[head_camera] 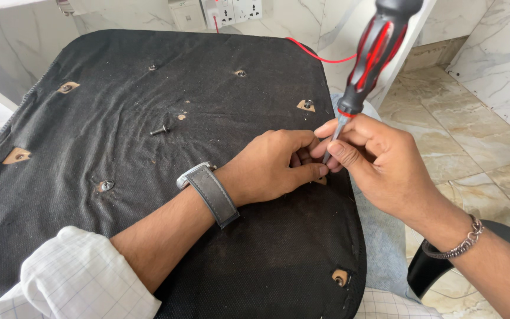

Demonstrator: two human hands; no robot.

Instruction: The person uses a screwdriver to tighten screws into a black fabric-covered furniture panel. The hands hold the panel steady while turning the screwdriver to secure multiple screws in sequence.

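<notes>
Right hand (368, 155) pinched the screwdriver (370, 58) shaft, handle tilted up and away, tip down at the seat base (149, 195) near its right edge. Left hand (275, 165) curled closed beside the tip, fingers hiding it. Loose bolt (160, 130) lay mid-seat.

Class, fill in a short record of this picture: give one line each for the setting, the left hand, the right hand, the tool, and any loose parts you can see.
Setting: black fabric-covered seat base lying underside up, over a marble floor
Left hand: left hand rests on the fabric, fingertips pinched near the tool tip; grey-strapped watch on the wrist
Right hand: right hand grips the metal shaft of the tool; bracelet on the wrist
Tool: red and black screwdriver, held nearly upright, tip hidden by fingers
Loose parts: one bolt lying on the fabric
</notes>
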